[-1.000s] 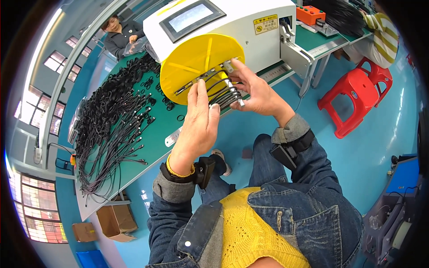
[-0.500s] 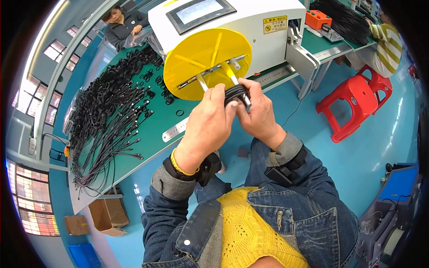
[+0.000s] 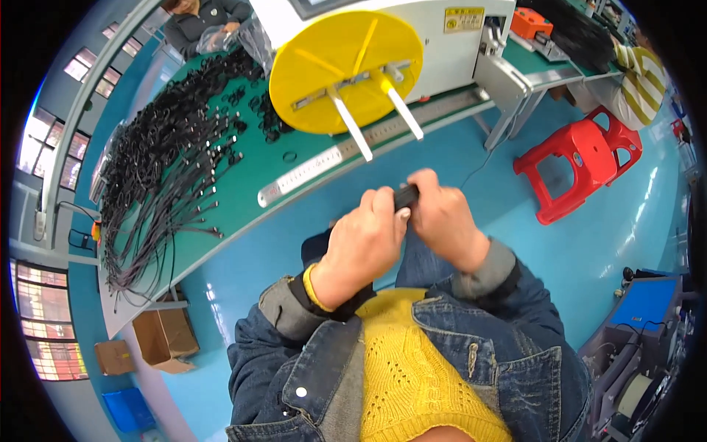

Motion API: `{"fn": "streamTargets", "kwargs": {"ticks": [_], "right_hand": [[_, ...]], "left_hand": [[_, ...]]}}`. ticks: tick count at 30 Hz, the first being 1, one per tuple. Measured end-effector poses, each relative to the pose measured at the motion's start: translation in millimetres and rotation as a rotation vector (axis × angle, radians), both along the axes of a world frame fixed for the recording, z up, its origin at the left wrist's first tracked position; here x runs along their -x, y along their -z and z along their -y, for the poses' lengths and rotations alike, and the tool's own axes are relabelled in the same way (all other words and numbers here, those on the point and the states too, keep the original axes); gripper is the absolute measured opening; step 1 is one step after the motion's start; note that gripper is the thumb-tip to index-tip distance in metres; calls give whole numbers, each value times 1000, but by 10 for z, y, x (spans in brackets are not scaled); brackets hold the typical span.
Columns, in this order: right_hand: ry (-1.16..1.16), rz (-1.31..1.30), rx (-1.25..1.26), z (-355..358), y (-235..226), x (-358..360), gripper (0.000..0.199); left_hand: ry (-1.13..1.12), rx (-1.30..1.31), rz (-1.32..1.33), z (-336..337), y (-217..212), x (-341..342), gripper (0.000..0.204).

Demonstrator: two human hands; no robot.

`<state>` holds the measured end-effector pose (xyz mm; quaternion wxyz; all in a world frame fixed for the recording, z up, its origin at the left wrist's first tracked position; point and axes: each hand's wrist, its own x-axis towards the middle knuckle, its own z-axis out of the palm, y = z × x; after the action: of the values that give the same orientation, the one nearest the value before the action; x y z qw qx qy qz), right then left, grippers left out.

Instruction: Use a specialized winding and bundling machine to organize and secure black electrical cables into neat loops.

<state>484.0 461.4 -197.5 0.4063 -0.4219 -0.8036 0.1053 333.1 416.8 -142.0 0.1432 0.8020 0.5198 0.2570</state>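
Between my two hands is a small coil of black cable [image 3: 406, 197], mostly covered by my fingers. My left hand [image 3: 362, 239] is closed on its left side, with the thumb along it. My right hand [image 3: 449, 221] grips the coil's right side. Both hands are in front of my body, nearer than the table edge. Beyond them stands a white machine with a yellow disc [image 3: 317, 55]. Two bare metal rods [image 3: 352, 127] stick out from the disc toward me, apart from my hands.
A green table [image 3: 243, 184] carries a heap of black cables [image 3: 158, 147] on the left and a steel ruler [image 3: 302, 177] along its edge. A red stool [image 3: 571, 162] stands at right. Cardboard boxes [image 3: 166, 335] sit low at left. One person [image 3: 210, 26] is across the table, another [image 3: 639, 81] far right.
The coil has come off the machine's rods and moved toward my body, held in both hands. The rods are now bare. The view has shifted slightly.
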Motion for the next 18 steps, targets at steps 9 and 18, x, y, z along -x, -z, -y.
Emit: {"fn": "streamTargets", "kwargs": {"ticks": [9,18], "right_hand": [[-460,67,289,-24,675,855,21],[-567,105,359,96,960,1160,23]], "left_hand": [[-95,1043,1248,73,814,882,47],[-126,1292,993,225,963,1235,48]]}}
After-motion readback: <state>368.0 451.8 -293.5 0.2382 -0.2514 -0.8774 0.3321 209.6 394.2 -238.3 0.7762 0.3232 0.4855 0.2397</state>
